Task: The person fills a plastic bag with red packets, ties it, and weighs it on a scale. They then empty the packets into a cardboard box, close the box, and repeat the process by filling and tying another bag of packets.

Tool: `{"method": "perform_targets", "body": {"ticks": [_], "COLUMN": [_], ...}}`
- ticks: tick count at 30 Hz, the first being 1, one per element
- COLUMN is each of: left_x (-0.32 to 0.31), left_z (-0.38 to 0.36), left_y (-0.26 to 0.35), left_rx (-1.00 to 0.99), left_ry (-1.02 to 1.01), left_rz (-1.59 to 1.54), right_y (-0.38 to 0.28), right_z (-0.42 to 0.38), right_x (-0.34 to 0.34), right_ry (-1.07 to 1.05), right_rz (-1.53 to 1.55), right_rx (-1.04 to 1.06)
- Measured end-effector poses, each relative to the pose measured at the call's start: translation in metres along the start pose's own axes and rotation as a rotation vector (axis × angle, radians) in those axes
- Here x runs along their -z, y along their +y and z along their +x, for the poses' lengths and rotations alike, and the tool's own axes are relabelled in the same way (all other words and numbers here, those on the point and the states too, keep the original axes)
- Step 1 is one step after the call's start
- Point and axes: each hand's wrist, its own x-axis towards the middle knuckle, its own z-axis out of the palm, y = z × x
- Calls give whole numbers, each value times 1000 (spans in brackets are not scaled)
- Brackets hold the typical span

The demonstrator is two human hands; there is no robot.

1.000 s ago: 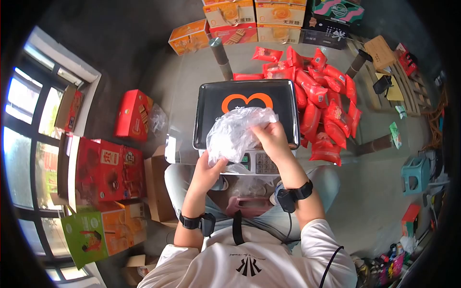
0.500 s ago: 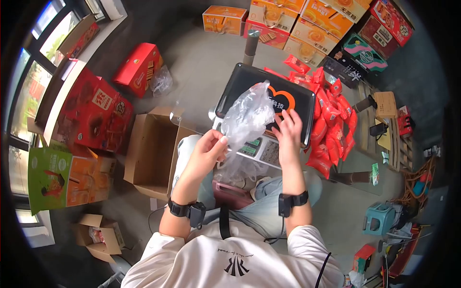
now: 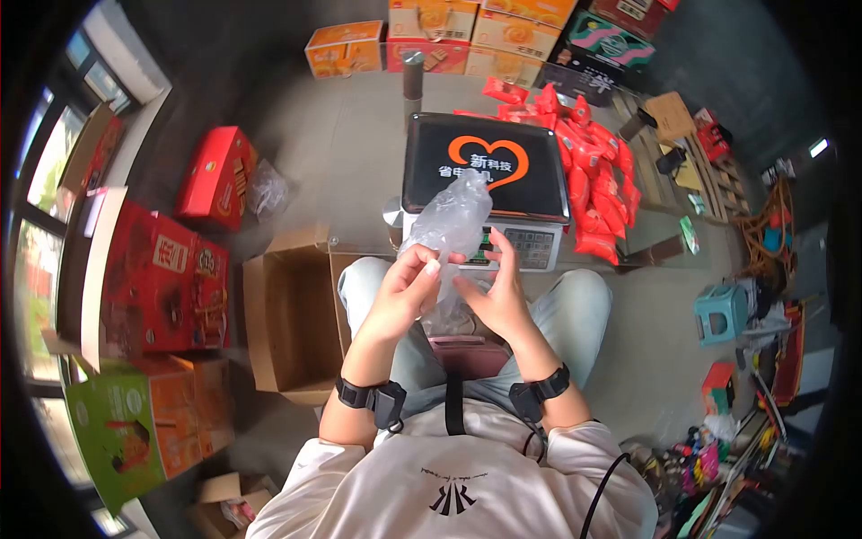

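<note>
A thin clear plastic bag point(image 3: 452, 216) is gathered in my left hand point(image 3: 406, 295), its crumpled top standing up above the fingers and a loose part hanging below. Close on its right, my right hand point(image 3: 496, 292) has thumb and fingers apart, the fingertips beside the bag. Whether they touch the plastic is hard to tell. Behind both hands stands a digital scale point(image 3: 530, 247) with a black platter bearing an orange heart. Small red packets point(image 3: 603, 180) lie piled along the scale's right side on a glass table.
An open cardboard box point(image 3: 292, 319) stands left of my legs. Further left are a large red carton point(image 3: 153, 283) and a green carton point(image 3: 117, 431). Orange gift boxes point(image 3: 440, 22) are stacked at the back. A blue stool point(image 3: 721, 314) and clutter lie to the right.
My right hand has come down and inward from over the scale's platter to beside the bag. The left hand keeps its hold. The camera view has shifted.
</note>
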Motion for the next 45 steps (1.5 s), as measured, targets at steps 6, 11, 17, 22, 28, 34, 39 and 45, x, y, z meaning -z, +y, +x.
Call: {"method": "perform_targets", "body": {"ticks": [6, 11, 17, 22, 28, 34, 39, 45], "left_x": [-27, -65, -104, -107, -104, -88, -51, -19], "left_z": [13, 19, 1, -24, -45, -45, -38, -23], "left_y": [-10, -35, -57, -61, -51, -51, -42, -39], "left_rx": [41, 80, 19, -53, -136, -34, 31, -343], "left_ry": [-120, -174, -182, -53, 54, -98, -7, 279], "left_rz": [-321, -224, -464, -262, -331, -742, -640, -135], "right_y": [15, 36, 49, 65, 60, 51, 72, 88], "right_z": [-19, -39, -45, -44, -53, -60, -30, -9], "right_x": [8, 34, 63, 73, 60, 30, 56, 99], "right_ry": [16, -203, -541, -428, -336, 251, 583, 501], "right_rz": [-55, 327, 1135, 1127, 895, -249, -542, -621], "right_rx": [89, -239, -375, -333, -139, 151, 61, -16]}}
